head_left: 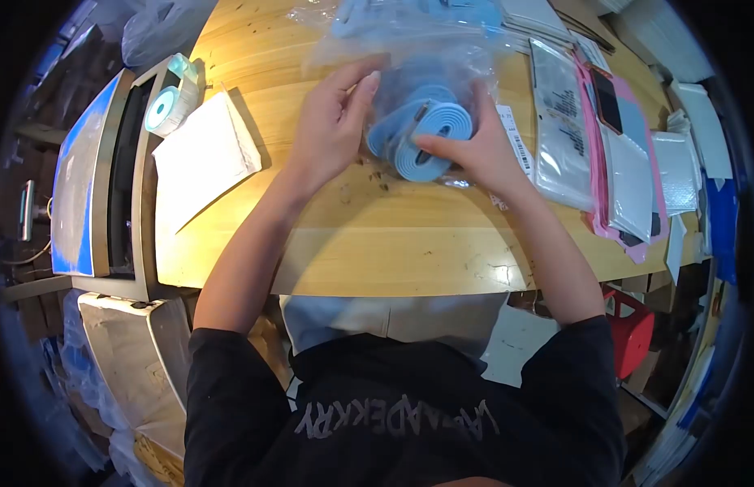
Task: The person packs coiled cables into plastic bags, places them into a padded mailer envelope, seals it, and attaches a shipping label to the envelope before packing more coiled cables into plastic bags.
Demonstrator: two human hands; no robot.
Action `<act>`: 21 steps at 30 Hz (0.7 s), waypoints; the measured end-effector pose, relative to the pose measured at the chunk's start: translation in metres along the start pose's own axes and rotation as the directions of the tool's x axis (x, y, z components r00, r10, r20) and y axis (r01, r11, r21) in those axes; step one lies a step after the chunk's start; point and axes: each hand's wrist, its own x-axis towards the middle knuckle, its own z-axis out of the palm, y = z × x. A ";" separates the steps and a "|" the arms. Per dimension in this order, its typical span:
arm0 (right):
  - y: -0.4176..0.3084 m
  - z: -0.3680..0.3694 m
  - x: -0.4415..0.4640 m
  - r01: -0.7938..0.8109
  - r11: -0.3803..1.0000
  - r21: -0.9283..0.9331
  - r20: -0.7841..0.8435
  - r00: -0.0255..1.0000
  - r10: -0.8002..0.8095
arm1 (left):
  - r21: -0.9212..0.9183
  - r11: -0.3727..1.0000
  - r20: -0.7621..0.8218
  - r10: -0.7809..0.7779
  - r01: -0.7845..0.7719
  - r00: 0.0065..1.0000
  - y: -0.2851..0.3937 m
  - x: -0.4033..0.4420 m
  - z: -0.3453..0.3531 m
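A coiled light-blue strap (425, 160) is held above the table in front of me, with another blue coil (434, 96) right behind it. My right hand (484, 152) grips the front coil from its right side, thumb across the near face. At the left, my left hand (338, 114) has its thumb and fingers closed at the edge of a clear plastic bag (385, 61). Plastic film surrounds the coils; whether the front one is fully inside the bag I cannot tell. More blue coils (462, 12) in clear plastic lie at the table's far side.
On the left are a white sheet (206, 154), a tape roll (162, 109) and a box-shaped device (109, 178). To the right lie a clear bag (559, 130), pink packaging (600, 187) and a phone (606, 99). A barcode label (515, 138) sits by my right wrist.
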 end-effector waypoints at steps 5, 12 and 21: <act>-0.015 -0.016 -0.009 -0.343 0.893 0.291 0.275 0.924 0.265 | 0.049 0.991 0.015 -0.122 0.121 0.992 0.029 0.001 -0.011; -0.006 -0.006 -0.005 -0.170 0.969 -0.178 0.104 0.976 0.191 | 0.415 0.908 -0.091 0.104 -0.057 0.990 0.005 0.008 -0.023; -0.002 -0.013 -0.001 -0.192 0.947 0.258 0.120 0.979 0.166 | -0.402 0.893 0.012 -0.218 0.204 0.976 0.030 0.003 -0.005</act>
